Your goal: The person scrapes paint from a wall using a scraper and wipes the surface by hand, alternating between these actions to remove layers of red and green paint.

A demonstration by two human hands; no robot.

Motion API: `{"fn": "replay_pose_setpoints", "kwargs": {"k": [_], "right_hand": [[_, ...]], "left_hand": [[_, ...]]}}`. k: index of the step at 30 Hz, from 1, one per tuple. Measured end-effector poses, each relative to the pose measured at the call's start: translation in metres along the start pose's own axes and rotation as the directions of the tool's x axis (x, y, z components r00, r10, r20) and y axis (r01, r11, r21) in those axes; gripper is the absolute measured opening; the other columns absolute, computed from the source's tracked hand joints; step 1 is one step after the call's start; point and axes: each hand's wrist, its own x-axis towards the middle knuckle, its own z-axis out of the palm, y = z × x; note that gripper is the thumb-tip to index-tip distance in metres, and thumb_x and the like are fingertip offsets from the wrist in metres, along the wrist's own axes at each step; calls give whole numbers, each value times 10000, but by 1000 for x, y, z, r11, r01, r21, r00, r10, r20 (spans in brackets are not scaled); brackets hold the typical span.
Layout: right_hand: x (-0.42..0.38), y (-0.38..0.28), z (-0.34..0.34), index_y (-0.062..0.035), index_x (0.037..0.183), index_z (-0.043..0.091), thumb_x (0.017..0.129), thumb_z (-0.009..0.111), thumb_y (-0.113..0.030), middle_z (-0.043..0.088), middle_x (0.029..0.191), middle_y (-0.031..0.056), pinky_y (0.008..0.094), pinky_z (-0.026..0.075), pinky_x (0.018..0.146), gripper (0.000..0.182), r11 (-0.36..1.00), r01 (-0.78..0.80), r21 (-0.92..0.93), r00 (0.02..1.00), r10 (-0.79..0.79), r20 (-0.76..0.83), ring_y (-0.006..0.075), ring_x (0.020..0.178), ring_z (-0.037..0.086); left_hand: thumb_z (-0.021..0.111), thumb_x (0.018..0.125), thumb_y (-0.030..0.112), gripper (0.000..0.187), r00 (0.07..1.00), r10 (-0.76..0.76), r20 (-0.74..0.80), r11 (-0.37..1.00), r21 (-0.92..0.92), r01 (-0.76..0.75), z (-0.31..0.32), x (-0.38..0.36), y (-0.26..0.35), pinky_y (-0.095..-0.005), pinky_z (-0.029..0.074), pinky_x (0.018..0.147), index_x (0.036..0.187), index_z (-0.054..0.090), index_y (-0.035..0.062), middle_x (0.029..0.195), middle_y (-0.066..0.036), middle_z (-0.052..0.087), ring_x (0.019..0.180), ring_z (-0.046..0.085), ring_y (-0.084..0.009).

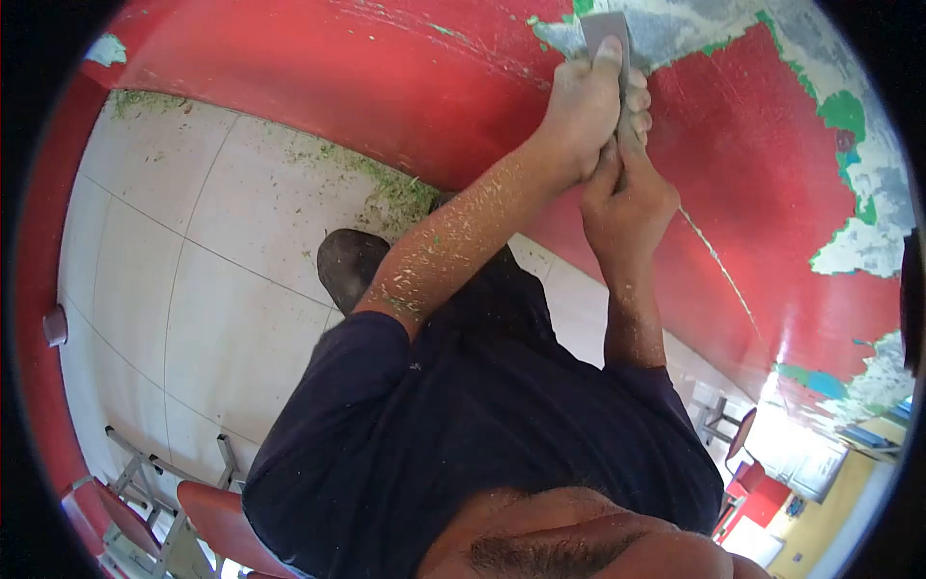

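Both my hands grip one flat metal scraper (605,29), its wide blade held up at the red wall (434,87). My left hand (586,108) wraps around it just below the blade, thumb laid along the metal. Lower down, my right hand (632,205) is closed around the handle end, most of which the fingers hide. Behind the blade, a bare grey-white patch (690,27) with ragged green paint edges shows in the red paint. Small paint flakes cling to my left forearm.
Green and pale paint scrapings (395,198) lie on the tiled floor (251,212) by the wall's foot, near my shoe (349,265). A red chair (227,526) and a metal stepladder (159,473) stand at lower left. Furniture shows at lower right.
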Motion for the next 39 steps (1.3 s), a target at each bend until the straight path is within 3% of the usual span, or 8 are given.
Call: {"fn": "replay_pose_setpoints", "kwargs": {"k": [9, 20, 23, 26, 29, 33, 36, 39], "right_hand": [[6, 12, 12, -31, 1144, 635, 811, 574, -21, 612, 753, 214, 353, 478, 551, 339, 999, -31, -23, 999, 32, 36, 310, 608, 626], [-7, 0, -1, 12, 1122, 631, 871, 554, -39, 674, 839, 175, 276, 506, 646, 268, 988, -154, 21, 980, 150, 129, 170, 709, 677], [-18, 4, 0, -15, 1111, 638, 846, 575, -74, 646, 799, 192, 363, 497, 580, 279, 994, 19, 111, 1000, -20, 6, 348, 683, 638], [-27, 4, -3, -8, 1106, 640, 850, 578, -74, 668, 876, 184, 351, 509, 609, 272, 999, -43, 27, 999, 43, -16, 347, 735, 649], [-9, 8, 10, 13, 1132, 638, 882, 575, -50, 682, 845, 181, 288, 514, 637, 265, 990, 104, -97, 994, -105, -6, 189, 733, 686], [-14, 6, 10, -1, 1137, 646, 874, 588, -44, 676, 826, 191, 292, 514, 612, 272, 994, 73, -82, 997, -75, -15, 193, 704, 684], [-6, 6, 8, 9, 1135, 645, 875, 581, -27, 685, 833, 188, 284, 511, 602, 271, 983, -30, -183, 999, 33, 13, 178, 682, 668], [16, -11, 11, -7, 1057, 672, 851, 603, -49, 658, 752, 173, 352, 494, 539, 221, 968, 34, -250, 998, -18, 66, 301, 645, 659]], "left_hand": [[355, 999, 392, 450, 989, 146, 29, 987, 58, -148, -11, 16, -10, -343, 440, 428, 767, 478, 26, 582, -62, 483, 465, 488, -179], [363, 999, 383, 429, 995, 48, 85, 998, 45, -52, -12, 6, -8, -358, 466, 451, 794, 488, 28, 587, -52, 485, 477, 502, -176], [337, 987, 495, 478, 968, 7, 252, 1000, -18, -3, -8, -5, 9, -311, 454, 515, 756, 478, 101, 574, -7, 452, 517, 483, -149], [347, 953, 576, 523, 918, -60, 391, 981, -148, 127, -12, -1, -9, -286, 452, 502, 712, 451, 123, 534, 2, 416, 488, 468, -143], [352, 952, 577, 508, 963, 46, 265, 990, -141, -8, -23, 16, -9, -304, 454, 507, 718, 450, 137, 524, 12, 397, 490, 470, -147], [343, 952, 585, 518, 943, -127, 307, 982, -98, 164, -18, 3, -5, -274, 432, 487, 740, 455, 126, 518, 30, 378, 492, 469, -122], [317, 969, 560, 520, 970, -15, 242, 997, -72, 33, -10, 13, 9, -290, 410, 446, 756, 467, 111, 502, 27, 357, 441, 436, -129], [315, 970, 560, 538, 967, 49, 248, 997, -62, -35, -8, 22, 21, -311, 405, 431, 760, 469, 89, 499, 9, 380, 421, 422, -144]]}}
